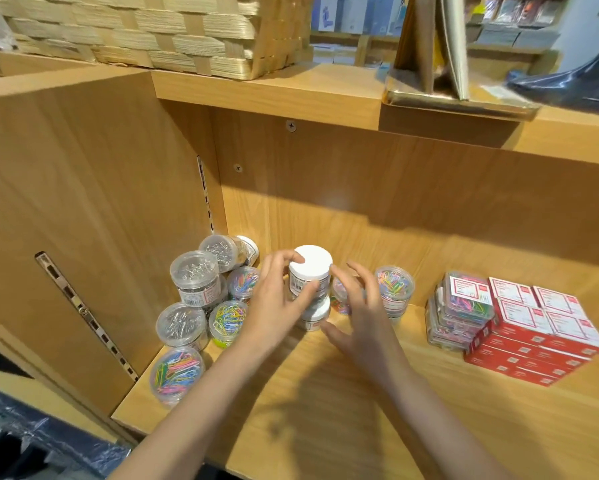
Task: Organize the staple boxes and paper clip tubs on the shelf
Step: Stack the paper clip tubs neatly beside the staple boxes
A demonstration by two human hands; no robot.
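Both forearms came in from the bottom of the frame. Left hand (277, 299) had its fingers curled round a white-lidded tub (309, 271) at center, sitting on top of another tub (314, 315). Right hand (356, 306) hung just beside it, fingers spread, gripping nothing. Red staple boxes (540, 337) sat stacked at right on the shelf (325, 410).

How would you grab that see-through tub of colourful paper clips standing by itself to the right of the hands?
Grip the tub of coloured clips round its round side wall, just under the lid, reaching in from the open front of the shelf. It stands upright with free space in front and to its right. The right hand is nearest; the left hand already grips the white-lidded tub.
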